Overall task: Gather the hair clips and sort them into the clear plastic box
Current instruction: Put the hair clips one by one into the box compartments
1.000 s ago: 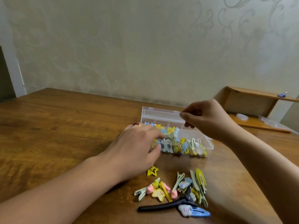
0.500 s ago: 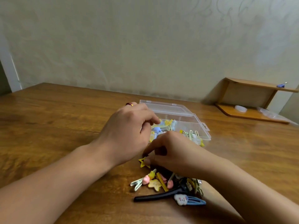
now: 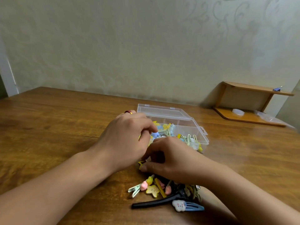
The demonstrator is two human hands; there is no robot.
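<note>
The right hand (image 3: 172, 158) pinches the yellow star clip (image 3: 140, 163) on the table, just before the box (image 3: 191, 125), which lies straight ahead. The left hand (image 3: 128, 138), fingers curled, sits at the box's near-left edge.

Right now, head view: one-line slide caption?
Right hand pinches a yellow star clip from the pile while left hand rests at the clear plastic box.

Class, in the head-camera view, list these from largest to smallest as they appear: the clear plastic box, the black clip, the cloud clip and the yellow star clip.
1. clear plastic box
2. black clip
3. cloud clip
4. yellow star clip, though fingers partly hide it.

The loose clips lie nearer the camera than the box, so they look somewhat enlarged.
</note>
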